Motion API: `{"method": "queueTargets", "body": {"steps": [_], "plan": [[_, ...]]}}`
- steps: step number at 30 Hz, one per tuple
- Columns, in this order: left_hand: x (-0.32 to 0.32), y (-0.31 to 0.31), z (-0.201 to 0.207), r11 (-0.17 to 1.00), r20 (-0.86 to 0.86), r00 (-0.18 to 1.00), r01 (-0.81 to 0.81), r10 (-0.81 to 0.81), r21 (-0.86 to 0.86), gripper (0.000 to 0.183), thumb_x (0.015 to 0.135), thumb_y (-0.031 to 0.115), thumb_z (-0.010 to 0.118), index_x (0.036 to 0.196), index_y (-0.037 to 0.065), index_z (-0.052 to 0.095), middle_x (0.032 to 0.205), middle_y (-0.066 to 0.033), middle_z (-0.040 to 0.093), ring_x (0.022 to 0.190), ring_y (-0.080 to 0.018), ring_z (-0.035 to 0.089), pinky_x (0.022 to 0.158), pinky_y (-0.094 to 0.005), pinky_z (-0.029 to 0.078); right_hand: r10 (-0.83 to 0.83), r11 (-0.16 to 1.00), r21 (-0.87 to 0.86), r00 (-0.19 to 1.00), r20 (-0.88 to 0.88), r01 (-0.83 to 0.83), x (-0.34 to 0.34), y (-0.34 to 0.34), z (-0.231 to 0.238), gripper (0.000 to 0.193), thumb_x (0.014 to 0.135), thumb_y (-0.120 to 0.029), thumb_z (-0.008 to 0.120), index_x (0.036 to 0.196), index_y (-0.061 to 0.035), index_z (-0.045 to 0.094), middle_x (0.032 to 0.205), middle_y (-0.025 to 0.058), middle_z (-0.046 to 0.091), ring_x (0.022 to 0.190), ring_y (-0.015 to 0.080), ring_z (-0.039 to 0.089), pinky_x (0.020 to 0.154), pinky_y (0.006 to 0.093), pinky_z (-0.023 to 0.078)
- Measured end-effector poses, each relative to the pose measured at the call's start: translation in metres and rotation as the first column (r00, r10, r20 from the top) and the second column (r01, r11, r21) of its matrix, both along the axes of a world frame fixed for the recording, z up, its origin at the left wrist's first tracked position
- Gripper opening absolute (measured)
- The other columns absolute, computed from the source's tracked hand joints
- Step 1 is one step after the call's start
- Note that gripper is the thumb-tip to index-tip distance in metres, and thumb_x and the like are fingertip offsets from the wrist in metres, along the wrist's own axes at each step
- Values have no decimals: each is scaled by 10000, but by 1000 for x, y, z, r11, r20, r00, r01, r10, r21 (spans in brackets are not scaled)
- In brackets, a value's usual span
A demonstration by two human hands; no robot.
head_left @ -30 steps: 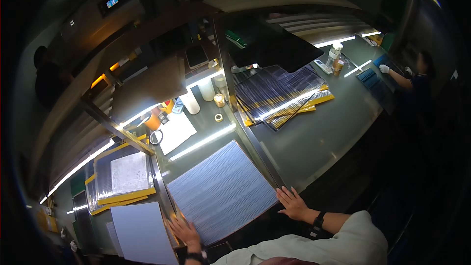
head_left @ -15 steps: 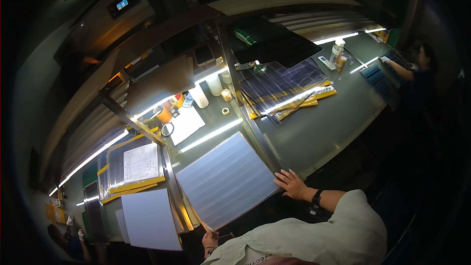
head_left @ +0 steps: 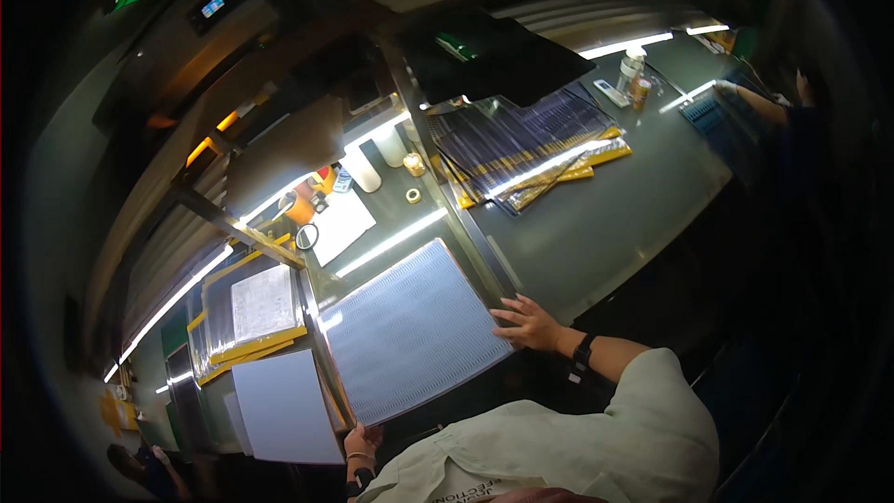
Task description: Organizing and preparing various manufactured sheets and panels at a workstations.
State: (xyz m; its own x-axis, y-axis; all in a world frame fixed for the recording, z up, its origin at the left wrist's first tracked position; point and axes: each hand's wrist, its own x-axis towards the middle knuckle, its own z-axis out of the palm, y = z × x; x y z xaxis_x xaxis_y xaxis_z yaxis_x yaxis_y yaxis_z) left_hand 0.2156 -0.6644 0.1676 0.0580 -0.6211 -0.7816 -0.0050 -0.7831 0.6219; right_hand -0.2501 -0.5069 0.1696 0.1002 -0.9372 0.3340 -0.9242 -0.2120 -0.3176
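Note:
A wide pale blue-grey sheet (head_left: pixel 414 335) with fine rows of pattern lies across the near part of the middle bench, its front edge reaching past the bench edge. My left hand (head_left: pixel 363 440) is closed on its near left corner; part of the fingers is hidden beneath the sheet. At the near right corner, my right hand (head_left: pixel 528 322) touches the sheet's edge with fingers stretched out and spread. Just left of the sheet is a plain white board (head_left: pixel 287 407).
Metal dividers (head_left: pixel 470 247) flank the middle bench. Yellow-edged dark film sheets (head_left: pixel 521 154) lie on the right bench, more yellow-edged sheets (head_left: pixel 261 312) on the left. White paper (head_left: pixel 343 225), tape rolls (head_left: pixel 413 196) and bottles (head_left: pixel 361 170) stand farther back. Other people work at both sides.
Both hands and the patterned sheet have moved left and turned slightly, bringing the sheet's left edge against or over the left divider. The view has shifted slightly too.

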Motion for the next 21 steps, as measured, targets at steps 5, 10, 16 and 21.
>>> {"method": "queueTargets", "body": {"steps": [5, 10, 16, 21], "plan": [[16, -10, -13, 962, 15, 997, -69, 75, -264, 151, 858, 155, 522, 874, 6, 543, 761, -85, 604, 613, -219, 609, 518, -323, 500, 47, 981, -187, 998, -28, -52, 8, -19, 39, 218, 732, -187, 624, 947, -221, 610, 1255, -20, 455, 1259, 236, 302, 1052, 442, 218], [66, -73, 24, 782, 469, 857, 437, -212, -444, 298, 793, 246, 549, 841, -46, 585, 710, -128, 606, 661, -254, 613, 563, -349, 491, 128, 945, -307, 991, 31, -112, 10, -32, 106, 127, 739, -141, 613, 864, -155, 596, 1215, -4, 496, 1246, 234, 338, 1046, 441, 246], [-51, -120, 248, 636, 136, 948, 296, -289, -713, 324, 920, 347, 371, 886, 65, 528, 751, -50, 581, 683, -141, 599, 526, -206, 453, 20, 878, -322, 645, 764, 354, 10, -94, 198, 193, 856, -148, 524, 721, -11, 506, 735, 91, 570, 697, 225, 534, 637, 342, 424], [-49, -134, 118, 563, 420, 821, 571, -387, -597, 256, 874, 298, 515, 797, 57, 554, 729, -34, 598, 657, -122, 576, 540, -256, 443, -465, 830, 320, 252, 849, 457, -67, -178, 96, 310, 853, -265, 513, 721, 15, 517, 586, 136, 464, 524, 222, 409, 520, 358, 356]]}}
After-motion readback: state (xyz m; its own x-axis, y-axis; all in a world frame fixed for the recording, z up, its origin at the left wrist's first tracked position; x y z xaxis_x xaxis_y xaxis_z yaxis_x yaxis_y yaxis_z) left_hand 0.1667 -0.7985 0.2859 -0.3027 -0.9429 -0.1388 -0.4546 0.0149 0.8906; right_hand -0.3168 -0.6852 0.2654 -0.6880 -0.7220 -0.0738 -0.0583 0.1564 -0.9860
